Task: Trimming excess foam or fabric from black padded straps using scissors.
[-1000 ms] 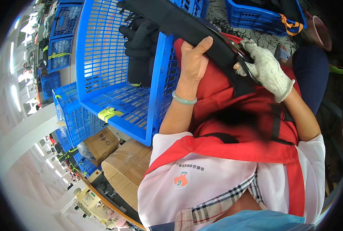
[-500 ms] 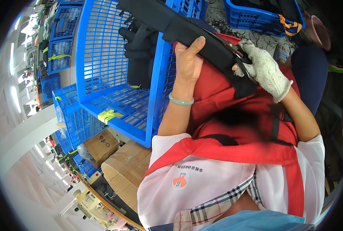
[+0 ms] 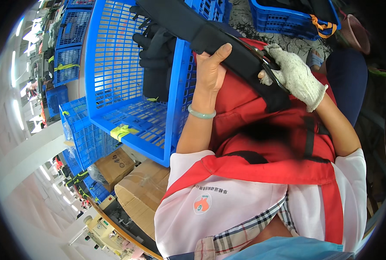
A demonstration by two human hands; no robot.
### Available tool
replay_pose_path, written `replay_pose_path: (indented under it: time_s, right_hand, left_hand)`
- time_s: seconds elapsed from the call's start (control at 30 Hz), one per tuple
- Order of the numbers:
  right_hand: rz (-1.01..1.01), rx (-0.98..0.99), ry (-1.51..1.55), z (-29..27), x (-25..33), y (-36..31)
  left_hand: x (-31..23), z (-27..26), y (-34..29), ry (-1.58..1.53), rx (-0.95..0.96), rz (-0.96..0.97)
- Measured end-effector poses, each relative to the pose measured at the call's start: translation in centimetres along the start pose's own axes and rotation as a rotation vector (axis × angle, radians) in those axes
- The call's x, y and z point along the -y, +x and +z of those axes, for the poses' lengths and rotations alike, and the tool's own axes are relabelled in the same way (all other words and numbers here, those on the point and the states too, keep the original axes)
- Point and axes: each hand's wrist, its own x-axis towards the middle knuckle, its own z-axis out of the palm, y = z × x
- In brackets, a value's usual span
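Observation:
A long black fabric strip (image 3: 240,60) runs slantwise from above the blue crate down over my red apron. My left hand (image 3: 212,69), bare and with a pale bangle at the wrist, is closed round the strip's middle, thumb on top. In a white knit glove, my right hand (image 3: 294,76) grips dark-handled scissors (image 3: 268,69). Their blades point up and left along the strip's far edge; whether they meet the fabric I cannot make out. The strip's lower end hangs over my lap beneath the scissors.
A large blue crate (image 3: 169,108) at the left holds dark fabric pieces (image 3: 156,65). Another blue crate (image 3: 284,24) with an orange tie stands far right, beside a pink basket (image 3: 355,34). Cardboard boxes (image 3: 143,188) and a sewing machine (image 3: 102,229) lie at lower left. Black threads litter the floor.
Both hands, the strip and the scissors have barely shifted. My gloved hand sits slightly further left, and the strip's lower end has moved a little.

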Motion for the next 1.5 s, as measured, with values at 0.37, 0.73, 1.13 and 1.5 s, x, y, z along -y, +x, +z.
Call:
replay_pose_path:
  time_s: [0.37, 0.73, 1.13, 1.5]
  right_hand:
    - [-0.094, -0.111, -0.111, 0.7, 0.1, 0.2]
    - [0.033, -0.004, 0.068, 0.7, 0.3, 0.4]
    - [-0.144, 0.009, -0.072, -1.5, 0.2, 0.6]
    - [0.048, 0.336, -0.108, -7.6, 0.1, -0.7]
  left_hand:
    - [0.2, -0.1, -0.1, -0.012, 0.036, -0.030]
    - [0.3, -0.2, -0.3, -0.004, 0.012, -0.012]
    - [-2.8, -1.7, -0.5, 0.059, 0.131, 0.367]
    - [-6.3, 0.0, -0.5, -0.046, -0.023, 0.065]
